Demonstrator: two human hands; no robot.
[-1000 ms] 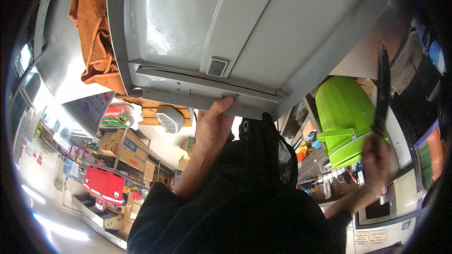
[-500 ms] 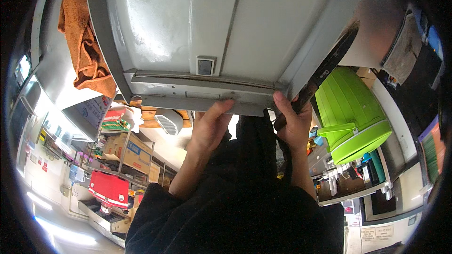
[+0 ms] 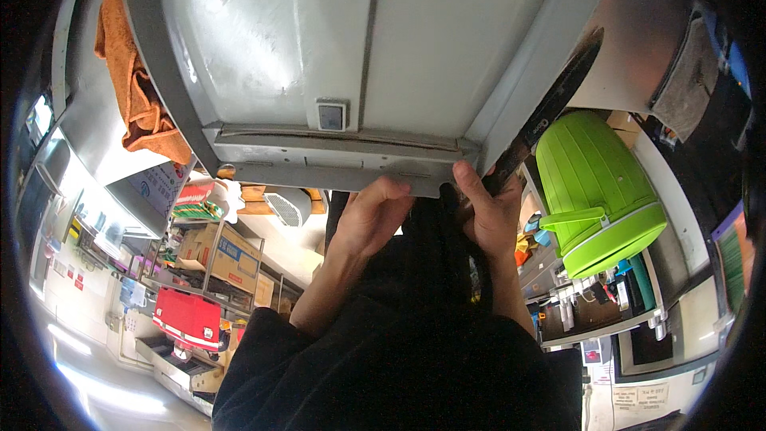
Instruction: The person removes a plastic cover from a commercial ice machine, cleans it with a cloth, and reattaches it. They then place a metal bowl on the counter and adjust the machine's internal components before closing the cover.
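A large grey metal panel (image 3: 447, 56) with raised edges, like a shallow tray, fills the upper middle. A small square fitting (image 3: 331, 116) sits near its closer edge. My left hand (image 3: 369, 215) is closed at the near rim, its thumb bent along the edge and the other fingers curled below. Farther right, my right hand (image 3: 493, 211) pinches the near right corner, thumb on top, with its fingers partly hidden underneath. A long black object (image 3: 550, 108) with pale lettering runs along the panel's right side, close to my right hand.
Orange-brown cloth (image 3: 144, 108) hangs at the left. A bright green lidded bin (image 3: 598, 191) stands right of my right hand, with a grey cloth (image 3: 688, 72) beyond. Shelving with cardboard boxes (image 3: 231, 259) and a red bag (image 3: 187, 319) are lower left.
The grey panel has shifted slightly left in view. My left hand sits farther right along its rim, closer to my right hand, which stays at the corner.
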